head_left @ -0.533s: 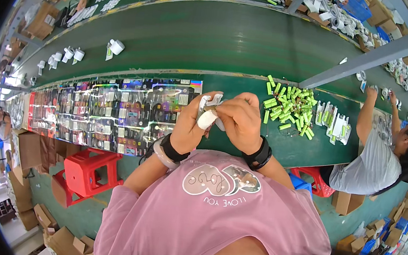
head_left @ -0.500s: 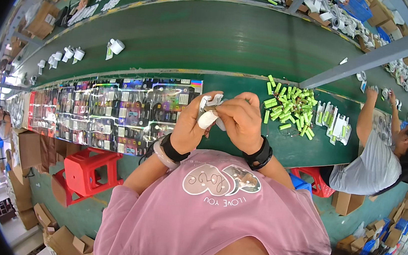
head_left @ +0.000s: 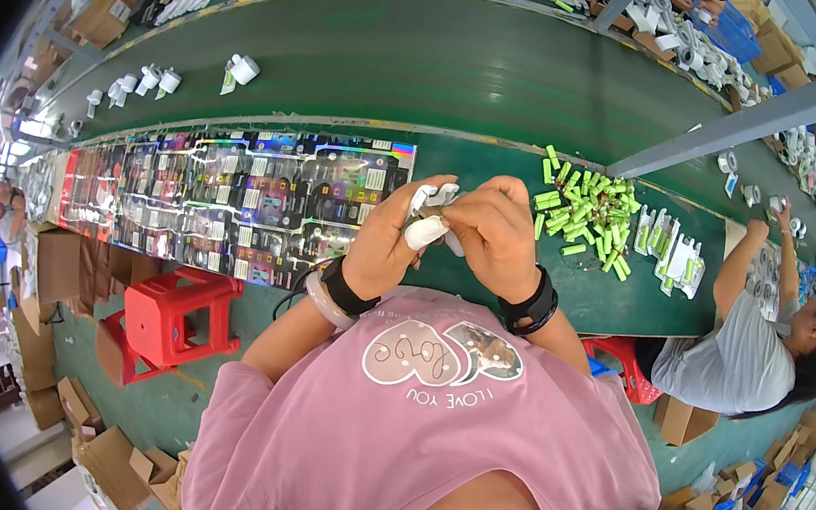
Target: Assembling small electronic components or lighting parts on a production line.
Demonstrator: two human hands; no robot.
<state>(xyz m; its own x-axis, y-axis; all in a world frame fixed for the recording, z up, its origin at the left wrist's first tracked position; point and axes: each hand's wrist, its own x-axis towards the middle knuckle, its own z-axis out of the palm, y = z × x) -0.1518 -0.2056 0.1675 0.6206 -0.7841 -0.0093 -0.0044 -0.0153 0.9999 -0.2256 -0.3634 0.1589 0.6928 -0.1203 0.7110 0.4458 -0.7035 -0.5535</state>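
Note:
Above the table's near edge, my left hand grips a white plastic housing with a rounded lower end and a notched upper end. My right hand is closed against the same piece from the right, its thumb and fingertips pinched at the middle. Whatever small part lies between those fingertips is hidden. To the right of my hands is a heap of green cylindrical batteries with thin wires. Beside the heap lie several white plastic shells, some with green batteries in them.
Colourful printed packaging covers the table on the left. Beyond runs a green conveyor belt carrying white round-headed devices. A grey post slants at right, near a seated co-worker. A red stool stands lower left.
Both hands keep hold of the white housing, with only a slight shift of the fingers. The view has moved a little. The co-worker's hands at right have shifted near the belt.

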